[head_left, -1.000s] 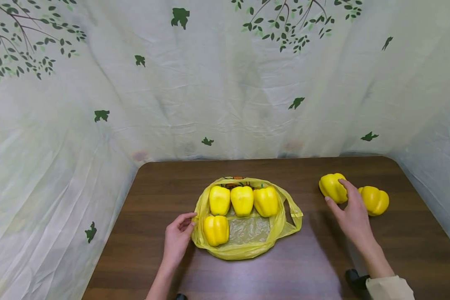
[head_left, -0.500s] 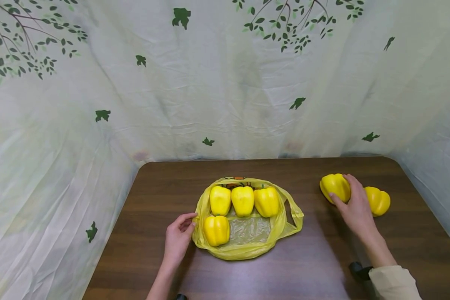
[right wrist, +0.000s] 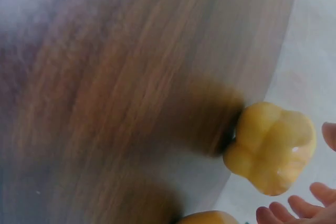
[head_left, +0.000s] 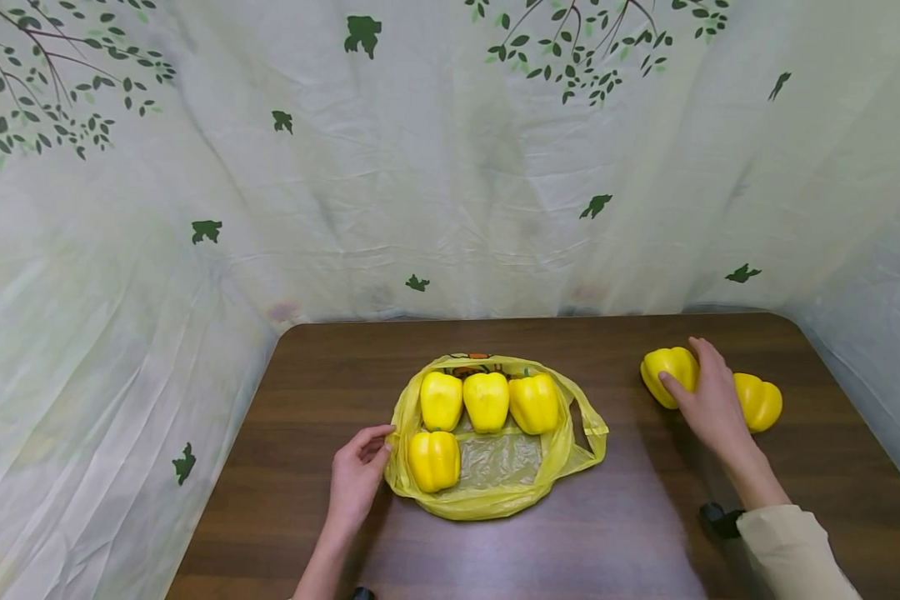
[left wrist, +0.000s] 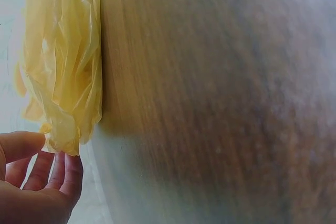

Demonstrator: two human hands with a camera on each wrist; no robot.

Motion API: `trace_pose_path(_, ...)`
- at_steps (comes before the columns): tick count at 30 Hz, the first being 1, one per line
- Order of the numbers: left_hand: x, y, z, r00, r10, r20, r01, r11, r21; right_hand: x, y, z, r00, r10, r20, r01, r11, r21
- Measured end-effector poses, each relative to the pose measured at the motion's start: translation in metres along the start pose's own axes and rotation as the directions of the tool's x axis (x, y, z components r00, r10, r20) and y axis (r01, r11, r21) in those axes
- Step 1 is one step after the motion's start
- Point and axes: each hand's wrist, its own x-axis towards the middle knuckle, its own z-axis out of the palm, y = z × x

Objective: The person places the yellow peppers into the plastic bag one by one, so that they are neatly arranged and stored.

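A yellow plastic bag point(head_left: 487, 505) lies spread open on the table in the head view. Inside it, three yellow bell peppers form a back row, and a front bell pepper point(head_left: 433, 462) sits at the left. My left hand point(head_left: 357, 477) pinches the bag's left edge; the left wrist view has the thumb and fingers on either side of the crumpled plastic. At the right, my right hand point(head_left: 714, 403) hovers over two more bell peppers, its thumb and fingers spread. The left one, a lobed bell pepper point(right wrist: 273, 148), is apart from the fingertips in the right wrist view. The right bell pepper point(head_left: 759, 403) is partly hidden behind the hand.
The brown wooden table point(head_left: 330, 358) ends at the back against a pale curtain point(head_left: 480, 208) with leaf prints. A bag handle loop point(head_left: 589, 432) sticks out toward the right. A black object point(head_left: 720, 521) sits at the right wrist.
My right hand has moved slightly right and back, away from the left loose pepper and farther over the right one. The left hand and bag have stayed put.
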Motion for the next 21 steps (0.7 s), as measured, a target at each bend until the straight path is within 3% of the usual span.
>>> trace_pose_path(13,-0.0008,-0.0044,-0.0019,0.999,0.029,0.014,-0.029,0.999,-0.035,0.0089,0.0067,0.0031,0.981,0.129,0.147,-0.134,0.991,0.024)
trace_pose_path(21,-0.0002,-0.0054,-0.0001,0.999,0.035,-0.012,-0.035,0.999,-0.012,0.0096,0.0087,0.0078,0.978,0.149,0.143,-0.150,0.989,-0.003)
